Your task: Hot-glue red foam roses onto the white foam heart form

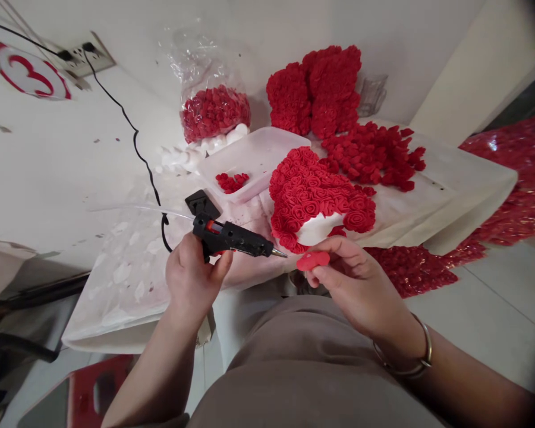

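Observation:
A black glue gun [234,238] is in my left hand [194,273], its metal nozzle pointing right. My right hand [354,279] pinches a small red flower [312,260] between thumb and fingers, just beyond the nozzle tip; whether they touch I cannot tell. Right behind it lies a white form [321,228] largely covered with red roses [310,190]. A clear glue stick [147,208] sticks out of the gun's rear end.
Behind are a white tray [267,142] with a few flowers, a loose red pile [378,156], finished-looking red clusters [314,89] and a bag of flowers [216,110]. A black cord [136,139] runs down from the wall outlet [89,56]. Red wrapped bundles [517,178] stand right.

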Demonstrator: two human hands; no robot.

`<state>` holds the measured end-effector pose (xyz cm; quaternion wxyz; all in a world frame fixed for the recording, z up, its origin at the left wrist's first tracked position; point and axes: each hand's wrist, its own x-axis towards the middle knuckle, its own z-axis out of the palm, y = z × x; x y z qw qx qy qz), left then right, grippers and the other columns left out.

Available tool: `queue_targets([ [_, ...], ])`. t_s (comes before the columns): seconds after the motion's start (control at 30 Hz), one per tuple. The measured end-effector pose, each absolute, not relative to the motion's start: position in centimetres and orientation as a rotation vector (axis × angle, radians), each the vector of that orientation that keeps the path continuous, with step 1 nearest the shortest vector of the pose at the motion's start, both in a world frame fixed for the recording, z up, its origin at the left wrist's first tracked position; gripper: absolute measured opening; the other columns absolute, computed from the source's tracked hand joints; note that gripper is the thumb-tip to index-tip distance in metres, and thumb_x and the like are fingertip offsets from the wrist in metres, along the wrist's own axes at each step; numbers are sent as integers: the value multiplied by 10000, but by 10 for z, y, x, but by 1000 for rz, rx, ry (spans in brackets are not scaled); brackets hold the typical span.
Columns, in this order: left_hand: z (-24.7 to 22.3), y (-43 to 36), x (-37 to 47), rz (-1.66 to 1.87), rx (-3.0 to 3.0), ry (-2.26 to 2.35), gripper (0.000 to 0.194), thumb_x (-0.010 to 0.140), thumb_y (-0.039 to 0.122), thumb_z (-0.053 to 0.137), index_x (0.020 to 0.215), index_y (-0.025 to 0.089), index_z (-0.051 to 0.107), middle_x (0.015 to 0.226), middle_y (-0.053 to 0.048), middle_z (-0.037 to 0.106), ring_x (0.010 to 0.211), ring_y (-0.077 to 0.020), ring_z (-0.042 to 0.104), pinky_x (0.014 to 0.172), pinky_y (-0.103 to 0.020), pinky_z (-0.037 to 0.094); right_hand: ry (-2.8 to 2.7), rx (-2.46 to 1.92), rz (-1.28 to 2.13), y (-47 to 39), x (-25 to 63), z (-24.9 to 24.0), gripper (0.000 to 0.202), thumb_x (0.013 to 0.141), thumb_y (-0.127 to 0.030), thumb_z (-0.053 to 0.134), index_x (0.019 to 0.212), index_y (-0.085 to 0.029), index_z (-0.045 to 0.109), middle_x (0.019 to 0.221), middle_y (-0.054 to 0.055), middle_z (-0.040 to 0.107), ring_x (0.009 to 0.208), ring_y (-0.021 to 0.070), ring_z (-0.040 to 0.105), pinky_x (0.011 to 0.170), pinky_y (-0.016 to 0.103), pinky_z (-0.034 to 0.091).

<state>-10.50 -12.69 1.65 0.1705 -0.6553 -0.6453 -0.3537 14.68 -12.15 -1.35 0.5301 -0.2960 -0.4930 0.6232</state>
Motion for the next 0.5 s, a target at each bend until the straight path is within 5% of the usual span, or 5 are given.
queue_targets([
  [0.17,6,-117,-131,-714,-1687,-2249,333,732,489,587,796,242,373,645,-14,564,615,-209,577,554,-282,334,-1198,-741,1366,-120,157,-17,164,822,-200,726,958,-284,692,966,-10,785,771,98,721,689,213,615],
  [0.5,-44,-92,-193,-219,-1825,-2419,444,869,490,461,1091,139,619,1116,-199,683,1065,-376,656,853,-433,509,-1407,-960,893,-121,177,-30,136,820,-179,687,917,-252,625,788,1,736,678,142,714,594,245,608],
])
